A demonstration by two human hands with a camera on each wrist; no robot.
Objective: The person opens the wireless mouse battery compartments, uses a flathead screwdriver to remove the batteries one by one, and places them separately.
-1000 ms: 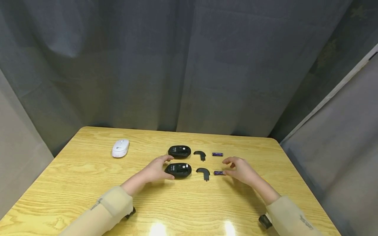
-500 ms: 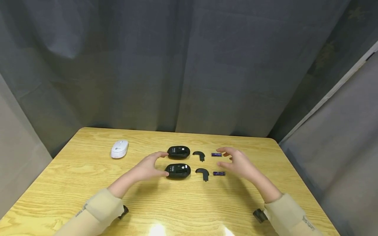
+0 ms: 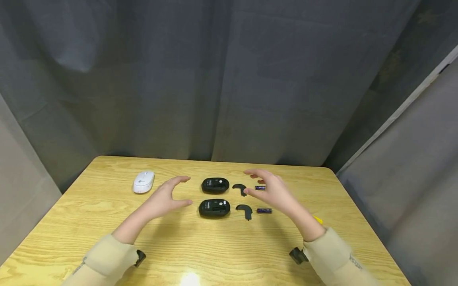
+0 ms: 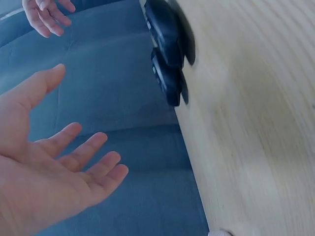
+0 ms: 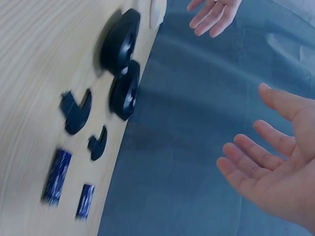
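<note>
Two black computer mice lie belly up in the middle of the table, a far mouse [image 3: 215,185] and a near mouse [image 3: 214,208], their battery bays uncovered. To their right are two black battery covers, the far one [image 3: 239,188] and the near one [image 3: 245,211]. Beyond these lie two purple batteries, one near [image 3: 264,211] and one far [image 5: 85,201]. My left hand [image 3: 162,200] hovers left of the mice, thumb and fingers spread, holding nothing. My right hand [image 3: 273,190] is raised over the far cover and far battery, fingers apart and nothing in them.
A white mouse [image 3: 144,182] stands right side up at the back left of the wooden table [image 3: 222,254]. Something small and yellow [image 3: 317,219] shows beside my right forearm. A grey curtain [image 3: 171,79] hangs behind the table's back edge.
My left hand has drawn back leftward from the mice. The right hand has let go of the near battery, risen and moved left. The mice, covers and batteries stay in place.
</note>
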